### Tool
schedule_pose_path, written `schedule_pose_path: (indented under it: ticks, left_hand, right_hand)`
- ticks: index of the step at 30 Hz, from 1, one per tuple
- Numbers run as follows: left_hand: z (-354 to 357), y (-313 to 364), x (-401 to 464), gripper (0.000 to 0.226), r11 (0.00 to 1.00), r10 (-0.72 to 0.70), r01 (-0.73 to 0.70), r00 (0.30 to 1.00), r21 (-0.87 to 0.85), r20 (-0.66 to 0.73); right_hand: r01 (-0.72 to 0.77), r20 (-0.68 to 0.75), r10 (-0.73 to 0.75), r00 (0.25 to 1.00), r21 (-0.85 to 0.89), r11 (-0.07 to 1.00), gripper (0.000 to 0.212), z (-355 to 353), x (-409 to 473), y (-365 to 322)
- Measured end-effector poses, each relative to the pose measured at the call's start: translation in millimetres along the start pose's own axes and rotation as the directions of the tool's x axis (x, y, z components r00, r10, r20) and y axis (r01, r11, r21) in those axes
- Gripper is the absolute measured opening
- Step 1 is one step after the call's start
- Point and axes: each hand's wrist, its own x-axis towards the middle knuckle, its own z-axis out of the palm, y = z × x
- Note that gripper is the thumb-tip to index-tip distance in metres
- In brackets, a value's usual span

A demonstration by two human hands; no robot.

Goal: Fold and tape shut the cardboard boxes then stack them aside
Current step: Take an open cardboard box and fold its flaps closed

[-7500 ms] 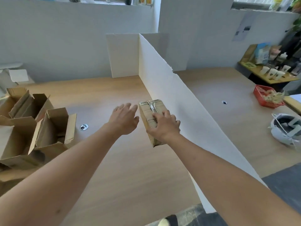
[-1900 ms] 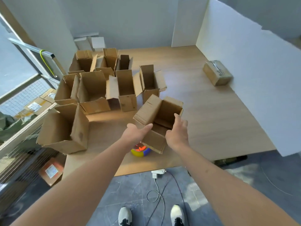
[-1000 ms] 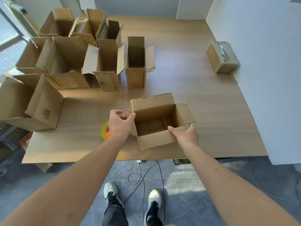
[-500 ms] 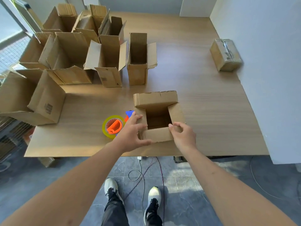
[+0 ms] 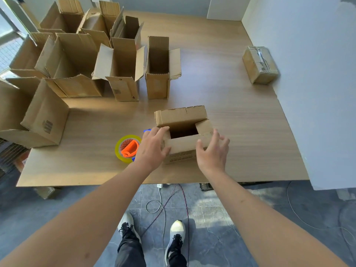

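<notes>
A small cardboard box (image 5: pixel 181 115) stands near the table's front edge, its top partly folded. The far flap stands up; the right side flap and the near flap lean inward over a dark opening. My left hand (image 5: pixel 152 147) rests on the box's left side, fingers flat over the left flap and thumb against the near flap. My right hand (image 5: pixel 212 151) hovers at the right front corner with fingers spread, its thumb by the near flap. A yellow tape roll on an orange and blue dispenser (image 5: pixel 128 148) lies just left of my left hand. One taped box (image 5: pixel 259 64) sits far right.
Several open cardboard boxes (image 5: pixel 119 68) crowd the left and back of the wooden table (image 5: pixel 240 132). A white partition board (image 5: pixel 312 83) runs along the right side. Cables and my shoes are on the floor below the front edge.
The near flap has been pushed further down over the opening. My right hand has let go of that flap and spread its fingers; my left hand stays pressed on the left side.
</notes>
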Motion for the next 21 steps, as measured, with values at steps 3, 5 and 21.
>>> schedule_pose_path:
  ticks: [3,5,21]
  left_hand:
    - [6.4,7.5,1.0,0.083,0.996,-0.069,0.066,0.997,-0.067,-0.044]
    - [9.1,8.2,-0.2,0.097,0.988,-0.091,0.088,0.996,-0.128,-0.019]
    - [-4.2,-18.8,-1.5,0.048,0.938,-0.023,0.016,1.000,-0.345,-0.015]
  right_hand:
    - [0.091,0.098,-0.071,0.993,-0.220,0.971,0.067,16.5,-6.2,-7.5]
    - [0.076,0.168,-0.038,0.985,-0.221,0.972,0.073,26.2,-6.9,-11.7]
    - [0.211,0.459,-0.265,0.848,0.167,0.963,0.085,38.9,50.9,-4.3]
